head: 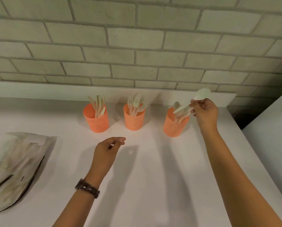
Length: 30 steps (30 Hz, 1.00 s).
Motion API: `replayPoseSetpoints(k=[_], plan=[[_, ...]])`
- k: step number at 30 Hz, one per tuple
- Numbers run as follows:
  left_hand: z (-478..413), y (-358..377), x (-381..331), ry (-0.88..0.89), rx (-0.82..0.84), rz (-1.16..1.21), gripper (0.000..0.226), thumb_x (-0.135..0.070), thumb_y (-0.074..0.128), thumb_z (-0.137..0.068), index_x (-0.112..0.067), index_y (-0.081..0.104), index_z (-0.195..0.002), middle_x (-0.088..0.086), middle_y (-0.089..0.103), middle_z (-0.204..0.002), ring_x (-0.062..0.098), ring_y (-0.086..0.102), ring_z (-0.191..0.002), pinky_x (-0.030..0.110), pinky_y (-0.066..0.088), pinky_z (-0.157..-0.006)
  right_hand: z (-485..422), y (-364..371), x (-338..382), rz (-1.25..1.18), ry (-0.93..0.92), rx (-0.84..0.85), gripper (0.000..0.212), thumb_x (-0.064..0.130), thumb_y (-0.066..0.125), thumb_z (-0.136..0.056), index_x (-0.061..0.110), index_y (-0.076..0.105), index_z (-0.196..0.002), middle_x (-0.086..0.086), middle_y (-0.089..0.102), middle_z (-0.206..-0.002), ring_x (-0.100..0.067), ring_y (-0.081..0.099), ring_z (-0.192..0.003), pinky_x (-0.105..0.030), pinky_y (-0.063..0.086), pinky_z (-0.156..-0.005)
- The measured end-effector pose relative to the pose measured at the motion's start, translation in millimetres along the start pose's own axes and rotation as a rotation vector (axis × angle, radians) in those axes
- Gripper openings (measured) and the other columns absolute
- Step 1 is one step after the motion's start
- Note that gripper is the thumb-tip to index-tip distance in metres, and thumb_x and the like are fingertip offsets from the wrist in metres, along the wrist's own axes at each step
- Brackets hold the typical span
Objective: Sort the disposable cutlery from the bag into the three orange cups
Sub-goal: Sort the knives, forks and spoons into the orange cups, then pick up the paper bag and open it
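Three orange perforated cups stand in a row near the wall. The left cup (96,122) holds knives, the middle cup (134,122) holds forks, the right cup (174,128) holds spoons. My right hand (205,112) pinches a white spoon (201,95) by its handle, just above and to the right of the right cup, bowl end raised toward the wall. My left hand (106,152) hovers over the counter in front of the left and middle cups, fingers loosely curled, holding nothing. The translucent bag (14,167) with more cutlery lies at the left.
The white counter (145,177) runs up to a brick wall (137,46) with a low white ledge (55,89) behind the cups. The counter's right edge drops off beside a second white surface (271,131). A watch is on my left wrist.
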State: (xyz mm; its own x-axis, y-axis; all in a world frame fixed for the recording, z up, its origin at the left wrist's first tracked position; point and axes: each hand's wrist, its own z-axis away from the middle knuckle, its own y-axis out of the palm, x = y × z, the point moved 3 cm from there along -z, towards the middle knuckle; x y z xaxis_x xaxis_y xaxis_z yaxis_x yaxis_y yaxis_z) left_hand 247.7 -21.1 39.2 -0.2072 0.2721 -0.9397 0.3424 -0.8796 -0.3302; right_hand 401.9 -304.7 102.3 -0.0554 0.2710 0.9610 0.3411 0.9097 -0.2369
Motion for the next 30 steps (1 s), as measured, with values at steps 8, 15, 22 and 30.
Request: replayPoseSetpoints(k=[8,15,22,30], plan=[[17.1,-15.1,15.2,-0.083,-0.06,-0.007,0.023,-0.02,0.055,-0.091,-0.036,0.069,-0.082,-0.022,0.069,-0.077,0.007,0.054,-0.064,0.021,0.044,-0.065,0.6,22.7,-45.9,0.367,0.038,0.137,0.031,0.021,0.06,-0.089,0.002,0.062,-0.114,-0.012,0.067,-0.09,-0.029,0.062,-0.093,-0.022,0.036,-0.071],[36.1,-55.3,31.6,-0.125,-0.114,-0.036,0.017,-0.024,0.056,-0.091,-0.032,0.071,-0.087,-0.022,0.069,-0.079,-0.002,0.051,-0.055,0.018,0.042,-0.063,84.1,45.7,-47.5,0.207,0.003,0.315,0.018,0.017,0.058,-0.09,0.019,0.063,-0.107,-0.004,0.067,-0.072,-0.008,0.059,-0.069,-0.017,0.041,-0.062],[47.9,-135.5,67.9,-0.16,-0.154,-0.073,0.02,-0.023,0.058,-0.089,-0.039,0.068,-0.082,-0.017,0.07,-0.078,0.016,0.054,-0.066,0.02,0.044,-0.064,205.9,109.3,-47.5,0.1,0.126,0.666,0.013,0.012,0.06,-0.089,0.022,0.068,-0.088,0.001,0.067,-0.061,-0.01,0.048,-0.051,-0.031,0.043,-0.062],[48.7,-249.8,99.2,-0.006,-0.166,-0.183,0.026,-0.018,0.061,-0.087,-0.043,0.065,-0.081,-0.018,0.07,-0.085,0.006,0.061,-0.079,0.004,0.044,-0.065,305.3,205.1,-28.6,0.037,0.257,0.718,0.024,-0.002,0.051,-0.091,0.014,0.069,-0.089,-0.003,0.066,-0.06,-0.005,0.048,-0.045,-0.016,0.041,-0.048]])
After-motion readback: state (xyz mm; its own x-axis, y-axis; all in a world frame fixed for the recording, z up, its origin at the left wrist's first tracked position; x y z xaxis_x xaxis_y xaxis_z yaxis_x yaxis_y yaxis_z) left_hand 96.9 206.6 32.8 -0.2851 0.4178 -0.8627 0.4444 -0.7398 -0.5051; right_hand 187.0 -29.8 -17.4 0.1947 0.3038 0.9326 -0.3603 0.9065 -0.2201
